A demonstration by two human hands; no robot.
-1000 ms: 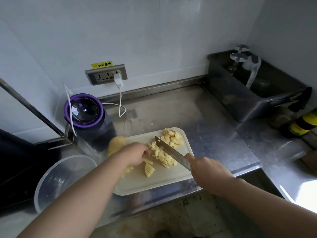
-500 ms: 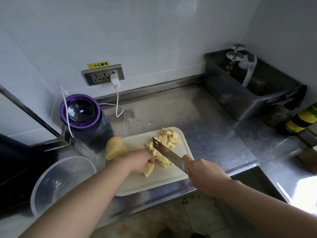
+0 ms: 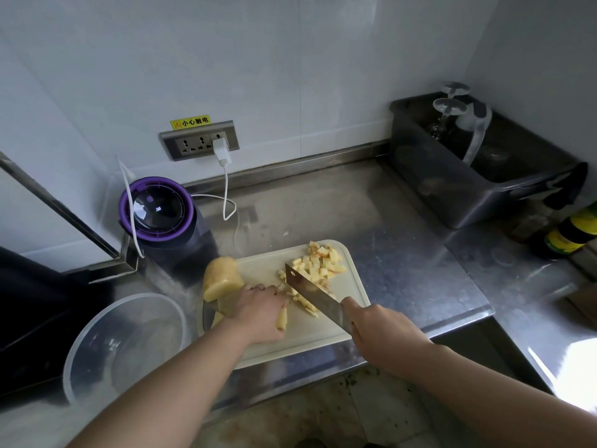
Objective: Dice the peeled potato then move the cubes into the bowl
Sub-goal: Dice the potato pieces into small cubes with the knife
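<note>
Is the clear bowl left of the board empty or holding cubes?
Empty: the bowl shows no cubes; all lie on the cutting board.

Handle of knife [image 3: 311,294] lost inside right hand [image 3: 384,337]; potato slice [image 3: 281,320] mostly beneath left hand [image 3: 258,313].

Purple-rimmed appliance [image 3: 156,211], white charger [image 3: 221,151] in socket [image 3: 199,141], dark bin [image 3: 429,176] holding upturned glasses [image 3: 449,106]
</note>
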